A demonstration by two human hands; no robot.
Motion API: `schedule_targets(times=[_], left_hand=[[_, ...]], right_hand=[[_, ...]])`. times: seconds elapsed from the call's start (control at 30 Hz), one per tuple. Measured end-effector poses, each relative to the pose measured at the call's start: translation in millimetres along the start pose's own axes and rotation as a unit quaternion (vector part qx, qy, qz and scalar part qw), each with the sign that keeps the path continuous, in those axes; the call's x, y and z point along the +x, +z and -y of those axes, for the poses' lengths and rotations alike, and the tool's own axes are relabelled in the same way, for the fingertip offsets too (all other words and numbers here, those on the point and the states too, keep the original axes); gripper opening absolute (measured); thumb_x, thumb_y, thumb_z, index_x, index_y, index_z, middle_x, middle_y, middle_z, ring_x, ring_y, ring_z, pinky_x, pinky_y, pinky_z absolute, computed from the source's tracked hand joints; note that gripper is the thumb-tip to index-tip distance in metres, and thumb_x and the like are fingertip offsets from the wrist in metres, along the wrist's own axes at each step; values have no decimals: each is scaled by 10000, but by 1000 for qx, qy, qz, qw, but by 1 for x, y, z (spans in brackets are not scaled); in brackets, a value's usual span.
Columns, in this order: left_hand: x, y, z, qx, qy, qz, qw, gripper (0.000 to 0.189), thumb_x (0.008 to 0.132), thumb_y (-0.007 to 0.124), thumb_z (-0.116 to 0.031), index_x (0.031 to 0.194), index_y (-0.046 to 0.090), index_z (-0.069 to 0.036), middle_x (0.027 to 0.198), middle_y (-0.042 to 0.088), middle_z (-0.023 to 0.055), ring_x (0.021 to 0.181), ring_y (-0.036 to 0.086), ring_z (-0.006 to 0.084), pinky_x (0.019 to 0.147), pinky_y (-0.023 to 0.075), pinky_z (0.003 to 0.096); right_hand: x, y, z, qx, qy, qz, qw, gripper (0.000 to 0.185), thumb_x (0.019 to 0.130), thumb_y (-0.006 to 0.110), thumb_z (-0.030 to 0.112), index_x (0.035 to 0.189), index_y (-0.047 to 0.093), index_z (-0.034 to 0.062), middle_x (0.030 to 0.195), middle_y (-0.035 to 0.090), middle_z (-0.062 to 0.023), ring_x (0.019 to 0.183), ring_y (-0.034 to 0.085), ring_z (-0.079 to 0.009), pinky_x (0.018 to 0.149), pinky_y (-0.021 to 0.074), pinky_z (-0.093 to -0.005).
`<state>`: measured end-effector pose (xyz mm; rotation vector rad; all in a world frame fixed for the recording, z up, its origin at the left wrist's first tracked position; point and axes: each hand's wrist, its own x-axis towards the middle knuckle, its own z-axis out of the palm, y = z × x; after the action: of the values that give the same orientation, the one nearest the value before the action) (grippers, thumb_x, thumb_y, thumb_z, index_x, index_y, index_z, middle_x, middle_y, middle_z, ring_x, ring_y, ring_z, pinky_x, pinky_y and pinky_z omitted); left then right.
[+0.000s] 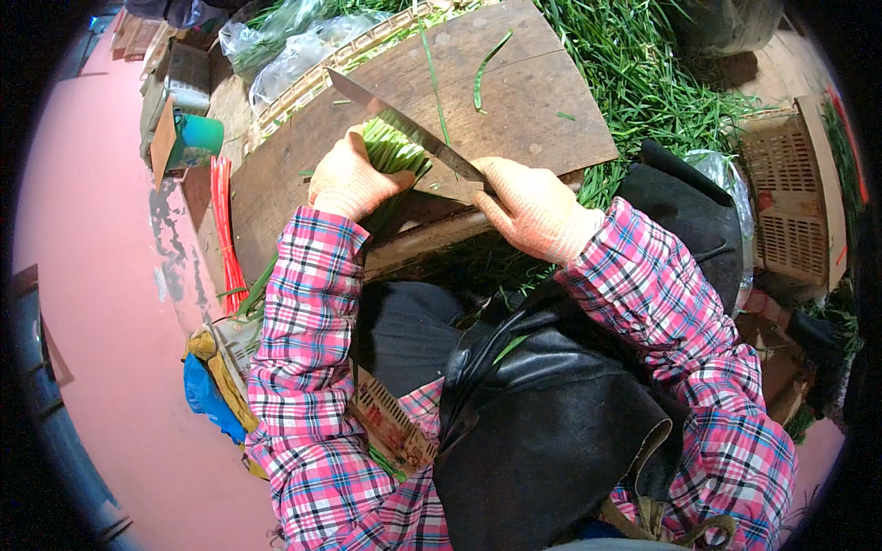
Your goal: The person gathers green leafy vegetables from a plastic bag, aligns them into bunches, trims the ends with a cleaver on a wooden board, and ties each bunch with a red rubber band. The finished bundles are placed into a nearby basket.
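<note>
My left hand (355, 178), in a pale orange knit glove, grips a bundle of green stalks (394, 148) near the front edge of a wooden board (527, 124). The bundle's pale ends face up and away from me, while its lower part is hidden behind the hand and the board's edge. In my gloved right hand (527, 203) is a long knife (413, 127), held by its handle. Its blade slants up to the left, over or beside the stalk ends; whether it touches them I cannot tell. Loose green leaves (488, 72) lie on the board.
Beyond the board stands a plastic crate (303, 89) holding cut stalk pieces. Red ties (222, 234) lie at the board's left side, near a green container (196, 141). Heaped green leaves (634, 89) spread to the right, towards another crate (785, 196). A black apron (544, 413) covers my lap.
</note>
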<state>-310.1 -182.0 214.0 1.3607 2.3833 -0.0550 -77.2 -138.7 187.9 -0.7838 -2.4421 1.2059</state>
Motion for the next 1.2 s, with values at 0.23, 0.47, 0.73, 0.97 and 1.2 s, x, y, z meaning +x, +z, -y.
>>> schedule_targets(times=[0.23, 0.47, 0.73, 0.97, 1.2], left_hand=[[-5, -6, -4, 1, 3, -9, 1000, 744, 586, 799, -396, 1165, 540, -8, 1053, 650, 188, 992, 635, 301, 871, 492, 366], [-6, -5, -1, -11, 12, 4, 1000, 679, 606, 792, -360, 1137, 556, -8, 1020, 660, 195, 968, 642, 316, 853, 499, 381], [-1, -3, -1, -8, 11, -3, 1000, 640, 596, 788, -355, 1097, 582, -14, 972, 673, 195, 933, 656, 317, 824, 513, 391], [4, -3, 3, 27, 45, -18, 998, 700, 626, 776, -424, 1101, 541, 33, 1031, 625, 223, 974, 623, 345, 849, 503, 403], [-2, 10, 8, 3, 79, -35, 996, 659, 640, 767, -425, 1078, 544, 14, 1053, 612, 215, 990, 607, 339, 863, 492, 402]], right_hand=[[7, 10, -4, -30, 5, 32, 999, 243, 906, 523, 247, 1009, 519, 27, 868, 622, -222, 803, 620, -403, 714, 504, -468], [16, 7, 9, -61, 60, 82, 993, 247, 907, 536, 254, 950, 482, 16, 793, 616, -239, 774, 614, -427, 673, 496, -489], [46, 4, 31, -92, 124, 140, 978, 235, 912, 458, 203, 966, 524, -16, 853, 643, -253, 839, 639, -412, 724, 498, -502], [80, 7, 18, -74, 67, 121, 988, 278, 894, 514, 243, 955, 511, -28, 825, 619, -270, 812, 610, -443, 713, 495, -486], [54, -2, 9, -103, 85, 164, 977, 252, 898, 504, 248, 959, 495, 3, 803, 619, -248, 795, 619, -423, 686, 488, -491]])
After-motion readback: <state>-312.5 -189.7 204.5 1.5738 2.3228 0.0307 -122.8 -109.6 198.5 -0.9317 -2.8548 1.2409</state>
